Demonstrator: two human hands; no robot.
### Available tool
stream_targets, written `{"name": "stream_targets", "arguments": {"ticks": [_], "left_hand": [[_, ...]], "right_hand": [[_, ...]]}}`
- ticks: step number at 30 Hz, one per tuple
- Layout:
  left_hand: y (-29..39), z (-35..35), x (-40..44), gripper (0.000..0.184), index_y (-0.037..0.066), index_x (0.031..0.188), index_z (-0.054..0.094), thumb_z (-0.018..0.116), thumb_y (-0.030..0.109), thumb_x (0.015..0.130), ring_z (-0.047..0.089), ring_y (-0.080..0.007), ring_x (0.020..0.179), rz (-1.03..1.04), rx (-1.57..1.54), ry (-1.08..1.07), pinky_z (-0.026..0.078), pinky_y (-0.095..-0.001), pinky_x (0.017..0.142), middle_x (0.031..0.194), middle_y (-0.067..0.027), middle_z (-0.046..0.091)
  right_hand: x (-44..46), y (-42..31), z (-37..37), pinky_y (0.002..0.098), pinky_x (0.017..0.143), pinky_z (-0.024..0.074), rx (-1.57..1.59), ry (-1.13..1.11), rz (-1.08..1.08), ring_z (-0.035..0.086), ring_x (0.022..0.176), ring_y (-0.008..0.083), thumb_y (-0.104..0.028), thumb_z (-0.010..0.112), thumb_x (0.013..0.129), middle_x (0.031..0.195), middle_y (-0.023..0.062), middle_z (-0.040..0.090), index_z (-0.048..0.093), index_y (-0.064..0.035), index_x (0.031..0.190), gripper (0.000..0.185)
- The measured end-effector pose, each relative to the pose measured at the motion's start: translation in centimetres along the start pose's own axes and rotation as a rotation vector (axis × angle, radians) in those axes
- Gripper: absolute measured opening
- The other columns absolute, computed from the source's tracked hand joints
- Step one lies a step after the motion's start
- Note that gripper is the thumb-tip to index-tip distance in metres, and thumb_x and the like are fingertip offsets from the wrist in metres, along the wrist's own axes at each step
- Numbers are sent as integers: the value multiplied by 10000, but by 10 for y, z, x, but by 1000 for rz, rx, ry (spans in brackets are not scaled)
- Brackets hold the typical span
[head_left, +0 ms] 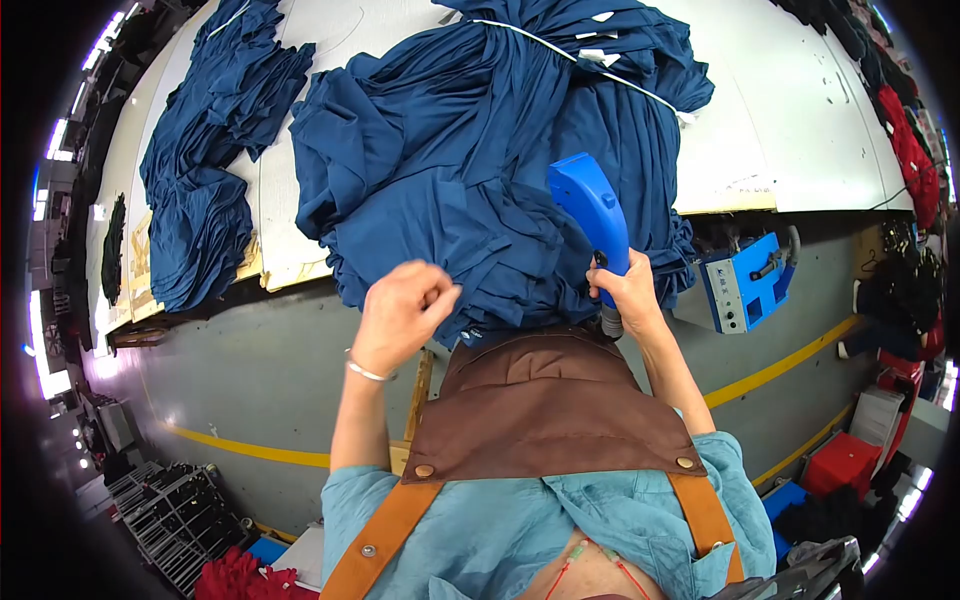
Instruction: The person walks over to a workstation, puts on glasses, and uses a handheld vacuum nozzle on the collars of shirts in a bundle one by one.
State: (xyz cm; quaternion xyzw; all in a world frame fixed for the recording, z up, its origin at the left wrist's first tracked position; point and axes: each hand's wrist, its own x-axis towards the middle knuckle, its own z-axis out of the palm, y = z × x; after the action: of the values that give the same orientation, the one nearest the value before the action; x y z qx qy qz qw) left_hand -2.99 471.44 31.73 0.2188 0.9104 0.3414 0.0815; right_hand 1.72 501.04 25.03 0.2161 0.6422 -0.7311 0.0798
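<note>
White worktop point(820, 150) carries heaped navy cloth point(430, 225), probably soft, best gathered by its folds. Above its near edge, the right hand point(630, 292) clasps a likely rigid blue tool point(590, 205) low down; the left hand point(405, 310) curls, apparently empty.

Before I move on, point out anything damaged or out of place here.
The white table's near edge looks worn: uneven yellowish patches show left of the larger blue cloth pile, which sags over that edge. Nothing looks spilled; the blue tool sits in the right hand.
</note>
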Motion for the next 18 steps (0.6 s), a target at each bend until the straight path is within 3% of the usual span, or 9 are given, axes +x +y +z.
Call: {"name": "stream_targets", "arguments": {"ticks": [1, 3, 7, 11, 12, 16, 18], "left_hand": [[7, 7, 6, 90, 52, 836, 599, 653, 55, 764, 489, -184, 606, 54, 20, 129, 420, -283, 596, 703, -34, 547], [16, 31, 30, 103, 62, 849, 629, 654, 29, 755, 480, -176, 590, 208, 412, 325, 396, -271, 575, 716, -31, 550], [-12, 68, 44, 176, 70, 899, 644, 652, -6, 740, 492, -178, 614, 127, 570, 369, 377, -260, 569, 788, -43, 586], [-12, 70, 40, 174, 69, 883, 611, 679, 29, 728, 510, -205, 653, 96, 37, 449, 387, -264, 578, 837, -53, 596], [-12, 67, 39, 174, 69, 883, 611, 679, 29, 728, 510, -205, 653, 99, 38, 447, 387, -264, 578, 837, -53, 596], [-11, 45, 38, 135, 53, 880, 628, 649, 4, 756, 474, -157, 625, -370, -384, 218, 377, -243, 576, 776, -39, 576], [-6, 47, 40, 114, 51, 872, 634, 644, 10, 766, 457, -142, 617, -325, -418, 285, 372, -237, 578, 744, -27, 554]], "right_hand": [[0, 0, 0, 229, 540, 447, 1, -1, 4, 539, 528, 121, -17, 656, 720, 710, 63, 598, 597, -1, 833, 129], [-3, 1, -1, 227, 539, 441, -15, -16, 5, 533, 529, 117, -19, 654, 721, 704, 60, 596, 597, -2, 831, 125], [-5, -1, 4, 222, 535, 426, -56, -55, -5, 515, 530, 108, -26, 647, 724, 684, 50, 590, 597, -8, 826, 116], [-11, 1, 9, 216, 530, 401, -148, -203, -105, 488, 533, 98, -35, 639, 727, 654, 35, 576, 598, -21, 814, 97], [-12, -1, 9, 216, 530, 401, -146, -201, -106, 488, 533, 98, -35, 639, 727, 654, 35, 576, 598, -21, 814, 97], [-12, -14, 12, 214, 528, 386, -113, -256, -21, 474, 535, 97, -39, 631, 729, 639, 24, 566, 599, -31, 806, 84], [-8, -15, 17, 214, 528, 387, -137, -281, -13, 475, 534, 98, -38, 631, 729, 642, 25, 567, 599, -30, 805, 83]]}}
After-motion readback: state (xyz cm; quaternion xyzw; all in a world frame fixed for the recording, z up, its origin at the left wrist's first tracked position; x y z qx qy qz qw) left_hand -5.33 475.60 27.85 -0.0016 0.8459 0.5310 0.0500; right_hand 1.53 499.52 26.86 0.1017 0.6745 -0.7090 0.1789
